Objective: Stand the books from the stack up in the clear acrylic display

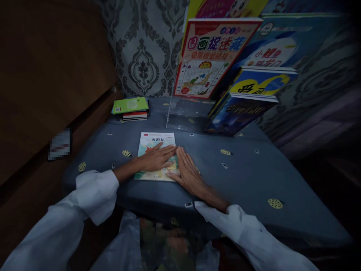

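Observation:
A thin book [143, 160] with a pale illustrated cover and dark Chinese characters lies shut and flat on the table, near its front edge. Across the middle of the cover rests my left hand [158, 157], flat with its fingers stretched toward the right. My right hand [188, 171] lies along the book's right edge, fingers extended forward and the thumb over the cover's lower right part. The fingertips of both hands come close together at that edge. Part of the cover picture is hidden under the hands.
A clear stand [183, 113] at the back right holds several upright books, among them a red-bordered picture book [207, 56] and a dark blue book [239, 113]. A small stack of books topped by a green one [131, 105] lies back left. Grey-blue patterned cloth [242, 177] covers the table.

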### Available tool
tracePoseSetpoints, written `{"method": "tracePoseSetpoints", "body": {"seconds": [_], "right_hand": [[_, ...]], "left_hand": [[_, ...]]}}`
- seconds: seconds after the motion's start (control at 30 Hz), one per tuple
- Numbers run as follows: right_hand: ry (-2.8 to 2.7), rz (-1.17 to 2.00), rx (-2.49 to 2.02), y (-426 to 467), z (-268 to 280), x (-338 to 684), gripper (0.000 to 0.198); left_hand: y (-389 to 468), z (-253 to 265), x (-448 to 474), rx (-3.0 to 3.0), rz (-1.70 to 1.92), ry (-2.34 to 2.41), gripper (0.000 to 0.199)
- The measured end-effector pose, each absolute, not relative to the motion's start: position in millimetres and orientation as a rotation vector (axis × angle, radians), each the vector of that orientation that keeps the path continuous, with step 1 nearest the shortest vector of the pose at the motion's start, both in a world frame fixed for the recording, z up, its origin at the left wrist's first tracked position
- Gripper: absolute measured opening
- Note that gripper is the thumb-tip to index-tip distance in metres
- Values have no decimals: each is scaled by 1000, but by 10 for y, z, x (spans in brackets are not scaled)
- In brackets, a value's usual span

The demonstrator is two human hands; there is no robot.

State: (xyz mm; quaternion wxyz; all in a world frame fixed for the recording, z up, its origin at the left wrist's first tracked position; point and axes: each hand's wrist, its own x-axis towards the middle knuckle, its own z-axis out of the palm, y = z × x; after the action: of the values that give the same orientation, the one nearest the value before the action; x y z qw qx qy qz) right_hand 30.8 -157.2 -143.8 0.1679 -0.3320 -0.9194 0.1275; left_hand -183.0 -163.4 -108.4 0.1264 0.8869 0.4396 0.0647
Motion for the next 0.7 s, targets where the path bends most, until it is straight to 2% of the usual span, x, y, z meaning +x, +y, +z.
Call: {"method": "tracePoseSetpoints", "body": {"seconds": [0.2,0.5,0.7], "right_hand": [[-2675,344,-850,-1554,-1469,344,100],[-2743,366,-825,-1645,-1393,406,80],[-2732,428,-849,-1673,-1372,408,76]], "left_hand": [[-2210,-1034,-1789,2559,260,1248,54],[-2510,-1083,-2033,2364,404,1387,52],[-2410,-1181,-2282,2192,386,1811,64]]}}
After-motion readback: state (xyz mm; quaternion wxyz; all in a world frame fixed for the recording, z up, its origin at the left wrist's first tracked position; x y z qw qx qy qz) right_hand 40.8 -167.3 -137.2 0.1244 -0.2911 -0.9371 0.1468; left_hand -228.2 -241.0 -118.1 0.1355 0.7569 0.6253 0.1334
